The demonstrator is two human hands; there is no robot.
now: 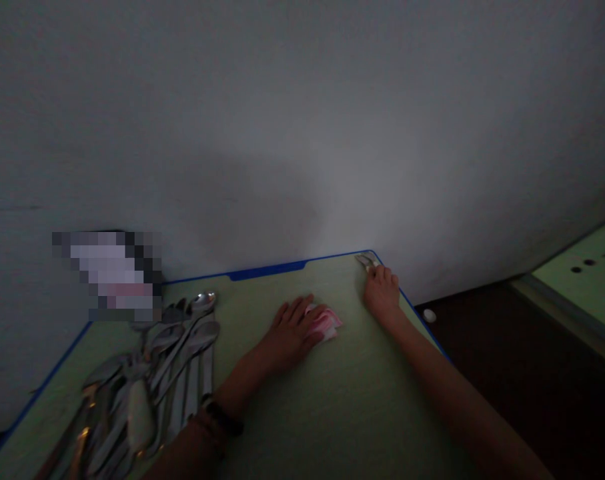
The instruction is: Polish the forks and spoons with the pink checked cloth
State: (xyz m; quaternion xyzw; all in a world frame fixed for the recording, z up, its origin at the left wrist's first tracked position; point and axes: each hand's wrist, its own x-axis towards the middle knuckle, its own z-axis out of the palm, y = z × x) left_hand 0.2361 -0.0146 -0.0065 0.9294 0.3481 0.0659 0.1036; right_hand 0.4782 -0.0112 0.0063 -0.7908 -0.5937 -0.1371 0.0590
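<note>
My left hand (pixel 293 328) lies with fingers stretched flat on a folded pink and white cloth (pixel 326 324) near the middle of a pale green table (pixel 332 400). My right hand (pixel 382 290) reaches to the table's far right corner, fingers curled on a small metal utensil (pixel 366 261) that pokes out beyond them. A beaded band sits on my left wrist (pixel 222 417).
Several metal spoons (pixel 182 347) lie in a heap at the table's left front. The table has a blue rim (pixel 267 271) and stands against a pale wall. A blurred object (pixel 107 277) sits at the back left. Dark floor and another green surface (pixel 582 280) lie to the right.
</note>
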